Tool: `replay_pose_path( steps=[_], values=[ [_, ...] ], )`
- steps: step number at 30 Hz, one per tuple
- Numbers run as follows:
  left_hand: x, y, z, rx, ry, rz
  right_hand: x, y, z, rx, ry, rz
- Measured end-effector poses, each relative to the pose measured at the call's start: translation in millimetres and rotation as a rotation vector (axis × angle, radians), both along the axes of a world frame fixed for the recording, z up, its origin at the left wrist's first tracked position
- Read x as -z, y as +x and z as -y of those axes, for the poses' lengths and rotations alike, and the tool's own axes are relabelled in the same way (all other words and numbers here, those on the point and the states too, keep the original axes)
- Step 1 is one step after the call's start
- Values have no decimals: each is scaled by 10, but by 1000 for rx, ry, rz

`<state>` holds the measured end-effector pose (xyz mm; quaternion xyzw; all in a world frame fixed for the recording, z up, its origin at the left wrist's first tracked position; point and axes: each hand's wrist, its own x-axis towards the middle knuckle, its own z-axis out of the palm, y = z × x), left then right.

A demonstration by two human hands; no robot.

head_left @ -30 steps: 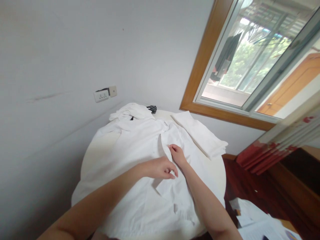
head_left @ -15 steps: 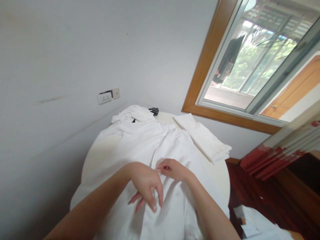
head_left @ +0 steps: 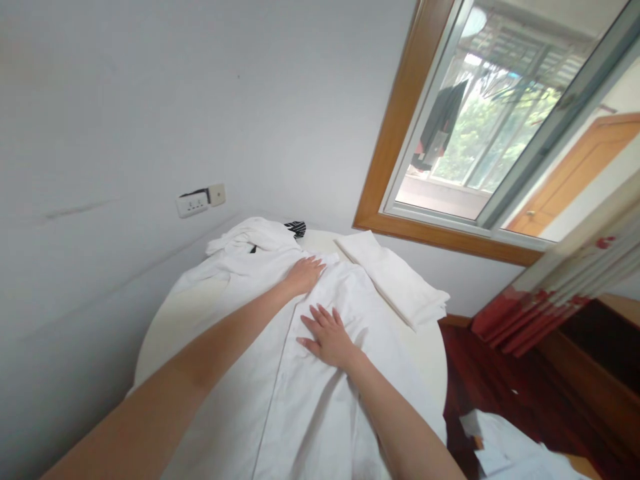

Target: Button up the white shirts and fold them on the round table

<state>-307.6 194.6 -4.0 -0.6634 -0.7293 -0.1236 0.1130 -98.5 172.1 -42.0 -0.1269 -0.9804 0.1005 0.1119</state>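
Observation:
A white garment, which looks like a long coat or shirt [head_left: 245, 393], is spread over a round cream table [head_left: 165, 317], with a front seam running down its middle. Flat on its upper part, near the collar end, rests my left hand [head_left: 304, 275], fingers stretched out. My right hand [head_left: 327, 339] lies spread on the cloth a little nearer to me, right of the seam. Neither hand grips anything. Creases run through the fabric around and below my right hand.
A folded white cloth [head_left: 393, 277] lies on the table's right side. Bunched white fabric [head_left: 255, 235] and a black striped item [head_left: 296, 229] sit at the back against the wall. White cloth [head_left: 515, 443] is piled low at right, near a red curtain [head_left: 515, 327]. A socket [head_left: 193, 204] is on the wall.
My left hand has moved away from me, up the garment, and flattened. My right hand has let go of its pinch at the front edge and spread open on the cloth.

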Motion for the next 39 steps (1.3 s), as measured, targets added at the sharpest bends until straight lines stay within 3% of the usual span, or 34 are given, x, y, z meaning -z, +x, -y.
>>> replay_pose_path(
  steps=[3, 8, 17, 24, 28, 32, 39],
  values=[
    [219, -165, 3, -7, -32, -36, -10, 0, 5, -3, -13, 23],
    [493, -398, 111, -145, 34, 27, -26, 7, 11, -17, -41, 35],
    [544, -448, 67, -207, -34, 111, -6, 183, 119, -38, 23, 6],
    [529, -133, 191, -202, 4, 41, -2, 414, 169, -75, 84, 4],
    [557, 100, 432, -142, 3, 46, 10, 555, 196, -101, 133, -2],
    [580, 294, 705, -163, -49, 100, -4, 705, 262, -122, 150, -20],
    [628, 655, 1098, -179, -58, 109, -8, 997, 566, -145, 131, -50]
  ],
)
